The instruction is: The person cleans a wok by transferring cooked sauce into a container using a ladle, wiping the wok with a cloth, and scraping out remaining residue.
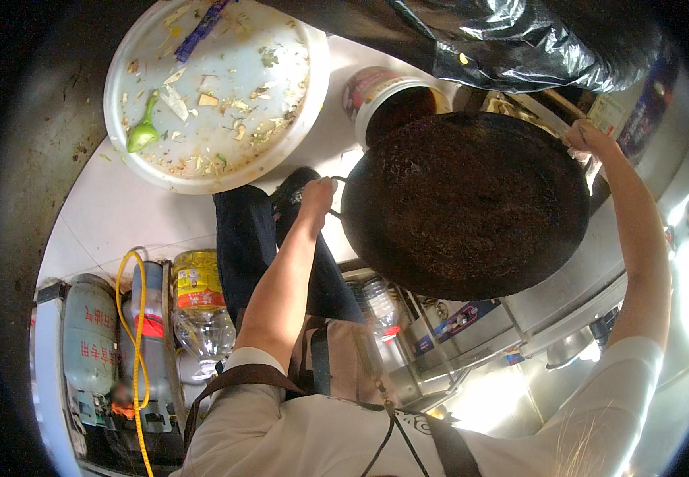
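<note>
My left hand (319, 201) grips the looped metal handle at the near-left edge of a large blackened wok (469, 208). On the far side, my right hand (586, 138) is closed at the wok's rim, with a pale cloth (592, 167) under the fingers. The wok is held up and tilted. A rough, crusted dark face shows, which looks like its sooty underside. Just beyond the rim stands an open plastic bucket (380, 98) with dark brown liquid inside. The wok covers part of this bucket, and whether they touch is hidden.
A round white plastic surface (201, 137) at upper left carries food scraps and a green pepper top (143, 132). Black plastic sheeting (517, 45) bulges at upper right. Gas cylinders (90, 334), a yellow hose (137, 334) and an oil bottle (200, 298) stand at lower left. Metal shelving (440, 346) lies below the wok.
</note>
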`<action>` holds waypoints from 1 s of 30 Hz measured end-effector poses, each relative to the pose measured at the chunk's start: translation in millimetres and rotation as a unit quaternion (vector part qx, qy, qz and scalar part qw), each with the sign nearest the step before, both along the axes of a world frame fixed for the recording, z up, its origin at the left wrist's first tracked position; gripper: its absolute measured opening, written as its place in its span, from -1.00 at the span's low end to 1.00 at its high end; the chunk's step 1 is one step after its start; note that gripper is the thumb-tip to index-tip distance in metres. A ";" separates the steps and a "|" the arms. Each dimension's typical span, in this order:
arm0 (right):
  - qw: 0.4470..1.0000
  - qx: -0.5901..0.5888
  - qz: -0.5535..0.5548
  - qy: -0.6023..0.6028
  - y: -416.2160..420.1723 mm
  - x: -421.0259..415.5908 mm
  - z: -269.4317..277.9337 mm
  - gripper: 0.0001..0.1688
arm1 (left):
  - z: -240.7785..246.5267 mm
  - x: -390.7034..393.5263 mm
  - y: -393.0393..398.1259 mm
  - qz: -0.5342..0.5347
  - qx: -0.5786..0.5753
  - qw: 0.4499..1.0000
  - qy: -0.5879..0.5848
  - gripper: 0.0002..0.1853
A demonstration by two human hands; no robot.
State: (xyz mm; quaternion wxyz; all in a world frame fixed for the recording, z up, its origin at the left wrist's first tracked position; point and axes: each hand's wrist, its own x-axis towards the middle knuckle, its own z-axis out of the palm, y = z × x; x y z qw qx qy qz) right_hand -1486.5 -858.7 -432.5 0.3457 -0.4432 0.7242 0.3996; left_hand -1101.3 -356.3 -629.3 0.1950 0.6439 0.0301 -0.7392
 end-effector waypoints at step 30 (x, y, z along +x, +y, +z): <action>0.890 -0.242 -0.264 -0.281 84.6 117.4 83.7 -0.49 | -13.1 6.2 6.5 0.016 -0.048 0.999 0.014 -0.76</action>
